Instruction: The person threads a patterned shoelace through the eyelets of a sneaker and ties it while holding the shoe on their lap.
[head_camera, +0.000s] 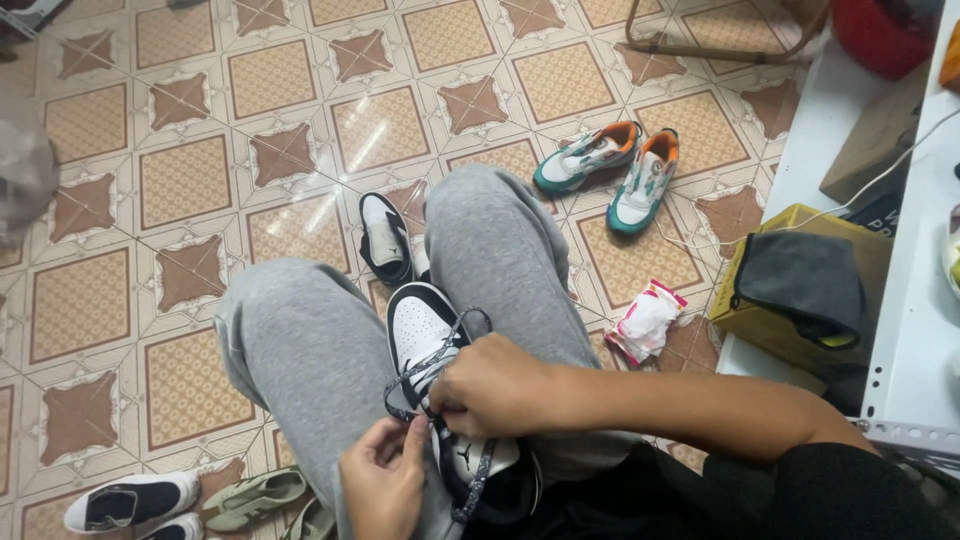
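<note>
A black-and-white shoe (425, 335) rests on the person's lap. Left hand (385, 480) and right hand (490, 385) fingers pinch its patterned lace (470, 495). A crumpled pink-and-white packet (645, 322) lies on the tiled floor (190, 180), beside a yellow box (745, 320) holding a dark cloth (800, 280).

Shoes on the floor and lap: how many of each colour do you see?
Black-and-white shoes: 2, one on the lap under both hands, one on the floor
Teal-and-orange shoes: 2
White shoes: 2
Olive sandals: 2
Total: 8
</note>
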